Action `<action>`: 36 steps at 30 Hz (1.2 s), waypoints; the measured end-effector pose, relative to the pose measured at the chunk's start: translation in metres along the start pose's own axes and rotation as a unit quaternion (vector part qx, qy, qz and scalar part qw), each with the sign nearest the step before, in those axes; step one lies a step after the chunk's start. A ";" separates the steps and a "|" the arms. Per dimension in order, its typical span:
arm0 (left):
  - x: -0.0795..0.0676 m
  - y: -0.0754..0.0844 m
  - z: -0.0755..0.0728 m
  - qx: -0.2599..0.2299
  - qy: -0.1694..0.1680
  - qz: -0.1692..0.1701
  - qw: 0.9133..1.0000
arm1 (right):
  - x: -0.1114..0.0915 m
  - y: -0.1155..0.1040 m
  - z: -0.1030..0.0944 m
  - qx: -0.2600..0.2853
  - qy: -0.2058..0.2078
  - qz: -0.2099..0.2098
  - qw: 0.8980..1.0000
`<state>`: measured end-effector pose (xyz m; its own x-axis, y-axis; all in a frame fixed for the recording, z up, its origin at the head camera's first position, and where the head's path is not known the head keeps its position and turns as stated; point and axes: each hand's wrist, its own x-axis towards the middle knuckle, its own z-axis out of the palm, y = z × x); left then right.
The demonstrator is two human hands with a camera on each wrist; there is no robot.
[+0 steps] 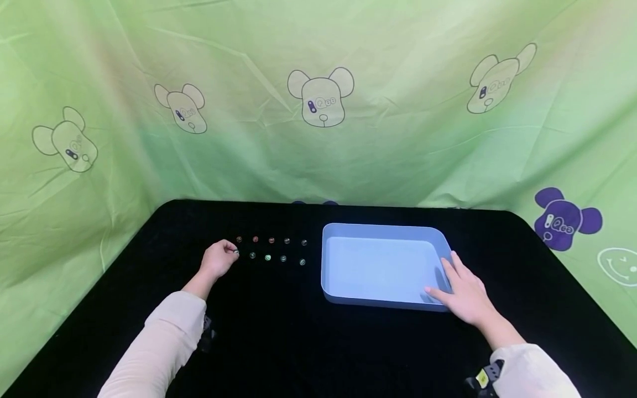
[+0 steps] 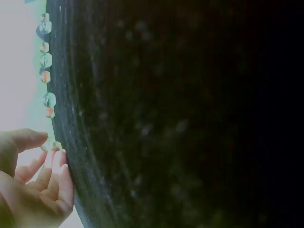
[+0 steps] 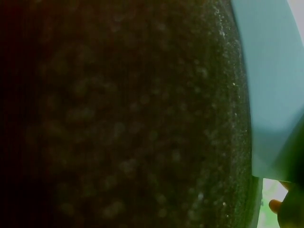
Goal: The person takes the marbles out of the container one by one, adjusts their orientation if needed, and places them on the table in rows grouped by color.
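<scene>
Small glass marbles lie in two rows on the black tabletop, left of a blue tray (image 1: 378,301). At the left end of the nearer row, my left hand (image 1: 219,258) pinches a marble (image 1: 236,252) between thumb and fingertips. The left wrist view shows that hand (image 2: 42,183) low at the left, close to the row's end. A greenish marble (image 1: 267,257) and a reddish marble (image 1: 255,239) are among the others. My right hand (image 1: 466,293) rests on the tray's right side near its front corner, fingers spread and fairly straight, thumb reaching inside.
A black cloth (image 1: 318,354) covers the table. Behind and at both sides hangs a green curtain (image 1: 249,149) printed with bear heads. The tray has low walls and rounded corners.
</scene>
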<state>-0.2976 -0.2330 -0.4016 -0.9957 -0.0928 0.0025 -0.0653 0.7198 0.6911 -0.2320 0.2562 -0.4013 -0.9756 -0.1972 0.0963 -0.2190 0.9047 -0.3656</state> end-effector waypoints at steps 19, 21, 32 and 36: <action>0.005 0.000 0.002 0.069 -0.023 0.007 0.997 | -0.002 0.004 0.000 -0.004 -0.002 0.002 1.000; 0.005 0.000 0.001 0.072 -0.022 0.005 0.997 | -0.001 0.004 0.000 -0.004 -0.001 0.001 1.000; 0.007 0.001 0.003 0.068 -0.018 0.007 0.997 | 0.002 0.006 -0.003 -0.014 -0.005 -0.003 1.000; 0.009 0.001 0.004 0.067 -0.017 0.009 0.998 | 0.003 0.007 -0.003 -0.018 -0.003 -0.001 1.000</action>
<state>-0.3069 -0.2306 -0.4038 -0.9983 -0.0569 -0.0125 -0.0533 0.8069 0.5882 -0.2366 0.2633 -0.4004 -0.9753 -0.2012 0.0905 -0.2201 0.9174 -0.3317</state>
